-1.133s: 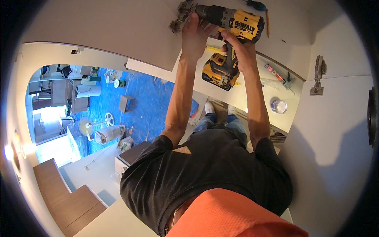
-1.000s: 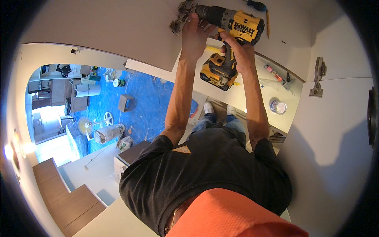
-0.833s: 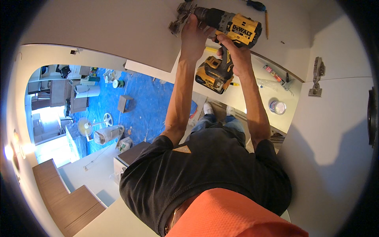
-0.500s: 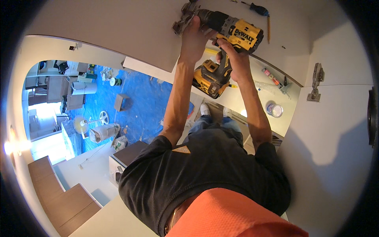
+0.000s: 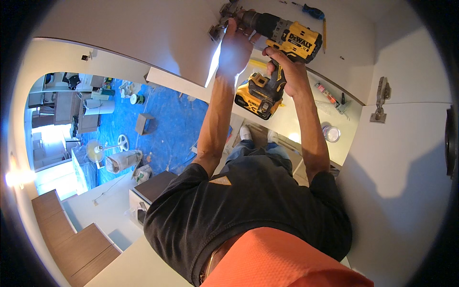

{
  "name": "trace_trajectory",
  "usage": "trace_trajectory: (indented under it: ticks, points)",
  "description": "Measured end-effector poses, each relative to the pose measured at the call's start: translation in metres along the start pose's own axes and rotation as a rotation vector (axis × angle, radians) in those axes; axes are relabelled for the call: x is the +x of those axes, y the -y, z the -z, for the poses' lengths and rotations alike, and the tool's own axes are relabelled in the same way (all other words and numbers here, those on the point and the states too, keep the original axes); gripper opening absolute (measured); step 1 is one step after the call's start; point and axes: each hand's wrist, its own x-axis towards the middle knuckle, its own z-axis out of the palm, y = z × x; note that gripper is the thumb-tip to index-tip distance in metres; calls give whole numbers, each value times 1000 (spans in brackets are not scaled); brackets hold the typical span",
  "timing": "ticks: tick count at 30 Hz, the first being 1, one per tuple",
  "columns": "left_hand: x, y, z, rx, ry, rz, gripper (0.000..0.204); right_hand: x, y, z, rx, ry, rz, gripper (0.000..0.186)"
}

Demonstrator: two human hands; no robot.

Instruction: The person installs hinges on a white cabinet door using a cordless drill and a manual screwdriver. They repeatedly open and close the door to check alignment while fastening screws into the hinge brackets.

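Note:
My right hand [image 5: 292, 74] wraps round the grip of a yellow and black cordless drill [image 5: 300, 42], its chuck pointing left. The drill's battery [image 5: 256, 98] hangs below the grip. At the chuck's front, my left hand [image 5: 234, 50] is closed beside a metal cabinet hinge [image 5: 217, 31] on the pale panel [image 5: 134, 28]. What its fingertips pinch is hidden. Bright light falls on that hand and the panel edge.
A blue screwdriver [image 5: 313, 11] and a pencil [image 5: 324, 36] lie beyond the drill. Another hinge [image 5: 380, 100] sits on the right-hand door [image 5: 397, 158]. A can [image 5: 331, 133] and a caulk tube [image 5: 327, 93] stand lower down. Blue sheeting [image 5: 172, 115] covers the floor at left.
The drill and my right hand have shifted slightly to the right. Strong white light now shows on my left hand and the panel edge. Both hands stay at the same hinge.

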Motion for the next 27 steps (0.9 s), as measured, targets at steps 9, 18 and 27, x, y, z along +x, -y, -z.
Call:
trace_trajectory:
  ticks: [9,18,27]
  points:
    - [7,-1,-16,-205,-74,-47,46,-2,11,1,-82,49,57,26]
    - [22,12,-20,-510,-313,-111,35,-6,13,6,-237,4,144,24]
    - [43,46,-23,-425,-228,58,23,-24,20,26,-178,-150,171,26]
